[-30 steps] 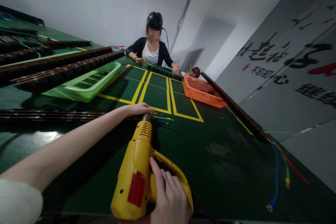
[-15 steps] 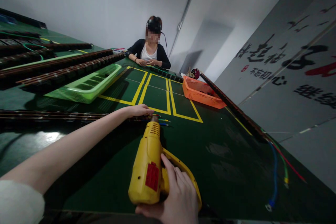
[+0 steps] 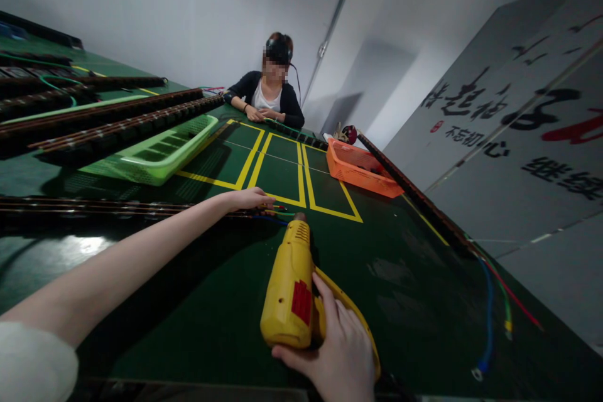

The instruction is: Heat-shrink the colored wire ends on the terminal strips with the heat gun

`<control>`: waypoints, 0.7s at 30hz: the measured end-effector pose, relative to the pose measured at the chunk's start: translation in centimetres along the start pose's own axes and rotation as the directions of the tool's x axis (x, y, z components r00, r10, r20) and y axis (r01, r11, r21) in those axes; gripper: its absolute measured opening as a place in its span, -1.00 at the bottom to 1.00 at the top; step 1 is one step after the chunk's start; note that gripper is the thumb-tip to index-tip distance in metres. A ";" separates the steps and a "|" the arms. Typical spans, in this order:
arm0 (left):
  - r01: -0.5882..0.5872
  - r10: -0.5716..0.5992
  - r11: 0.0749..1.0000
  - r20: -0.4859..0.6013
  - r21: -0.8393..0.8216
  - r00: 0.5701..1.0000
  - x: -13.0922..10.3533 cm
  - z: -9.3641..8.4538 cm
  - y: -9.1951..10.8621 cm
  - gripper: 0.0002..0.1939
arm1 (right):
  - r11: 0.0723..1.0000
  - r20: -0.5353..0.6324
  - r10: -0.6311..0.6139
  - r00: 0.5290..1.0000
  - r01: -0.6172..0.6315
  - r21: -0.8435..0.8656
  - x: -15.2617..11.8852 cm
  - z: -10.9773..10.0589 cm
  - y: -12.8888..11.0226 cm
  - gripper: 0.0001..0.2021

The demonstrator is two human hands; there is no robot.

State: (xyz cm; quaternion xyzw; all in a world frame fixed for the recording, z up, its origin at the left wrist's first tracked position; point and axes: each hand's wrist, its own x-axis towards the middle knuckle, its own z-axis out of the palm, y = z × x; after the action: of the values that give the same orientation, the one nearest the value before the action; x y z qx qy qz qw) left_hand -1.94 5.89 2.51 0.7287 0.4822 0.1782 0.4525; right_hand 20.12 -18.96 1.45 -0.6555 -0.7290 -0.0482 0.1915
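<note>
In the head view, at lower centre, the right hand (image 3: pixel 346 352) grips a yellow heat gun (image 3: pixel 285 295), its nozzle near coloured wires (image 3: pixel 279 213) at mid-frame. The left hand (image 3: pixel 249 199) is at these wires, by a dark strip (image 3: pixel 117 206); whether its fingers close on them I cannot tell. An orange basket (image 3: pixel 365 181) stands right of centre.

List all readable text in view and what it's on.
"不忘初心": right-hand wall.
"继续": same wall, lower right.
"起袖子": same wall, larger; preceding character unclear, red one cut off.
Red seal, same wall: too small.
Red label on yellow heat gun: too blurred.
</note>
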 end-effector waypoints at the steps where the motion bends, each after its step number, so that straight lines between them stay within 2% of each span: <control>1: -0.003 0.003 1.000 0.007 -0.002 1.000 0.0 0.0 0.0 -0.49 | 1.000 -0.006 -0.005 1.000 0.005 -0.005 0.0 0.1 -0.1 0.06; 9: -0.018 0.018 1.000 0.004 0.009 1.000 -0.3 0.0 0.4 -0.51 | 0.999 -0.090 -0.023 0.996 0.021 -0.027 -0.4 0.9 -2.1 0.07; 21: 0.016 -0.019 0.997 -0.043 -0.073 0.999 0.0 0.3 -0.2 -0.53 | 0.988 -0.156 -0.104 0.982 0.120 0.098 -1.1 3.1 -6.8 0.11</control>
State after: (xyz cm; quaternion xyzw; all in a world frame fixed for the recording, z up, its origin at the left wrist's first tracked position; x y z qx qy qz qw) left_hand -1.86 5.73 2.16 0.7035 0.4915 0.2076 0.4695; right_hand 12.87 -19.88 -0.58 -0.5968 -0.7496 -0.0691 0.2775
